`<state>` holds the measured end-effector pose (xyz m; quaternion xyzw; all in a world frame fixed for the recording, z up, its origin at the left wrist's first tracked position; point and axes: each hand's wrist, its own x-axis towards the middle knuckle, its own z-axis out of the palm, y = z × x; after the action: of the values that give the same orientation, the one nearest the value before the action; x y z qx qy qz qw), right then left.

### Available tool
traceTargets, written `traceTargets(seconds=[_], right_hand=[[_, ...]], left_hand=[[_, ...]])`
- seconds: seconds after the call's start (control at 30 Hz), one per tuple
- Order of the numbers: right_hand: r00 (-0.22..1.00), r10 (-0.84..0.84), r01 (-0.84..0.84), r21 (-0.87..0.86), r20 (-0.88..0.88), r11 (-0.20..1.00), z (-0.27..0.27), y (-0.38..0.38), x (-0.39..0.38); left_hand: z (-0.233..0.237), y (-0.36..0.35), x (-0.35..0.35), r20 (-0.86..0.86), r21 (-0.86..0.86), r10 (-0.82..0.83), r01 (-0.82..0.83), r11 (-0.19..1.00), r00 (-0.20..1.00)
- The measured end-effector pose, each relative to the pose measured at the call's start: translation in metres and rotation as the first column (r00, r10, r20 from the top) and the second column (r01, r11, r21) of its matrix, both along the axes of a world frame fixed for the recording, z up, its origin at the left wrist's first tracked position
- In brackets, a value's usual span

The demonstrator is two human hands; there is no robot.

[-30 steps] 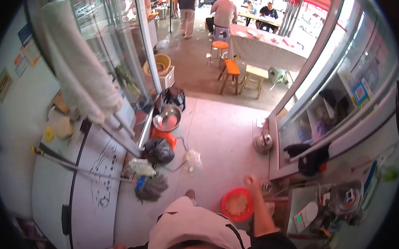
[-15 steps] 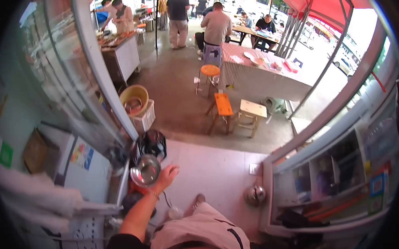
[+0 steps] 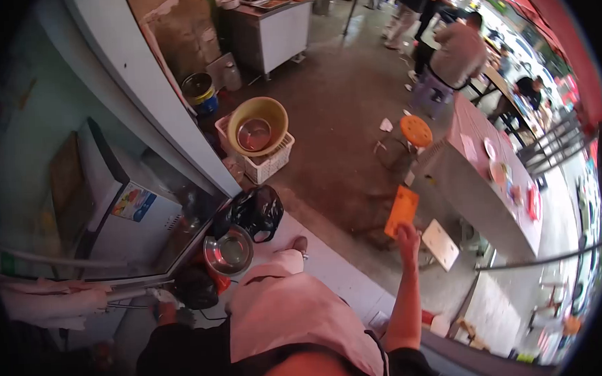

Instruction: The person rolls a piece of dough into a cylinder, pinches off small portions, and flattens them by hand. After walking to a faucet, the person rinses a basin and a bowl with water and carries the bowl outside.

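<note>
My right hand (image 3: 408, 237) reaches forward at the end of a bare forearm, its fingers curled in. Nothing shows in it. In the picture it overlaps the end of an orange stool (image 3: 402, 207) standing on the floor beyond. My left hand (image 3: 164, 307) hangs low at the left, beside a dark rounded bundle (image 3: 197, 291) and a hanging pale cloth (image 3: 51, 303). Its fingers are blurred and partly hidden. Ahead of that hand, a shiny metal basin (image 3: 228, 250) sits near a black plastic bag (image 3: 258, 213).
A yellow basin (image 3: 271, 112) rests on a white crate (image 3: 273, 164) past the door frame (image 3: 156, 93). A round orange stool (image 3: 416, 130), a pale stool (image 3: 440, 245) and a long table (image 3: 472, 174) stand ahead right. A metal-sided counter (image 3: 278, 44) and several people are farther off.
My view has swung left, so the basins and stools sit farther right. My left hand has moved from beside the metal basin down to the lower left. My right hand has come into view.
</note>
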<state>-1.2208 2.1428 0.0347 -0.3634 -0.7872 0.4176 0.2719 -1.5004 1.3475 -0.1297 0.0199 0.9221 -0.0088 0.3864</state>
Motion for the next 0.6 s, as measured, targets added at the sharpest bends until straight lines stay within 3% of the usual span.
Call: traceTargets(seconds=[0.07,0.1,0.17,0.2,0.23,0.27,0.3,0.33,0.37,0.43,0.53,0.6], right_hand=[[0.993,-0.110,0.115,-0.419,0.037,0.900,-0.050,0.012,0.000],[0.993,-0.096,0.116,-0.510,0.066,0.852,-0.086,0.012,0.018],[0.901,0.035,0.258,-0.601,0.432,0.757,-0.159,0.011,0.073],[0.846,0.069,0.365,-0.668,0.529,0.649,-0.166,0.013,0.080],[0.795,0.088,0.469,-0.700,0.601,0.539,-0.170,0.022,0.084],[0.770,0.083,0.528,-0.706,0.632,0.472,-0.172,0.040,0.078],[0.750,0.081,0.571,-0.705,0.656,0.421,-0.171,0.062,0.067],[0.735,0.085,0.598,-0.702,0.673,0.387,-0.171,0.091,0.054],[0.725,0.087,0.612,-0.698,0.683,0.372,-0.173,0.121,0.037],[0.727,0.106,0.600,-0.704,0.678,0.381,-0.186,0.191,-0.001],[0.785,0.137,0.489,-0.739,0.605,0.463,-0.212,0.329,-0.084],[0.870,0.100,0.334,-0.727,0.482,0.601,-0.217,0.443,-0.151]], left_hand=[[-0.027,0.109,-0.034,-0.091,0.144,0.067,-0.054,0.988,0.994],[-0.039,0.188,-0.052,-0.119,0.278,0.106,-0.070,0.958,0.987],[-0.036,0.382,-0.090,-0.142,0.564,0.092,0.004,0.826,0.986],[-0.054,0.468,-0.125,-0.231,0.672,-0.281,0.361,0.646,0.932],[0.026,0.586,-0.141,-0.174,0.773,-0.250,0.289,0.564,0.953],[0.078,0.686,-0.168,-0.162,0.792,-0.465,0.396,0.465,0.870],[0.111,0.769,-0.181,-0.327,0.846,-0.439,0.467,0.259,0.837],[0.157,0.837,-0.194,-0.335,0.893,-0.421,0.427,0.145,0.843],[0.193,0.892,-0.214,-0.324,0.930,-0.452,0.366,0.007,0.831],[0.216,0.980,-0.250,-0.362,0.932,-0.424,0.339,-0.131,0.830],[0.163,1.039,-0.308,-0.054,0.998,-0.190,0.059,0.020,0.980],[0.062,1.017,-0.335,-0.228,0.894,-0.013,0.215,0.394,0.974]])
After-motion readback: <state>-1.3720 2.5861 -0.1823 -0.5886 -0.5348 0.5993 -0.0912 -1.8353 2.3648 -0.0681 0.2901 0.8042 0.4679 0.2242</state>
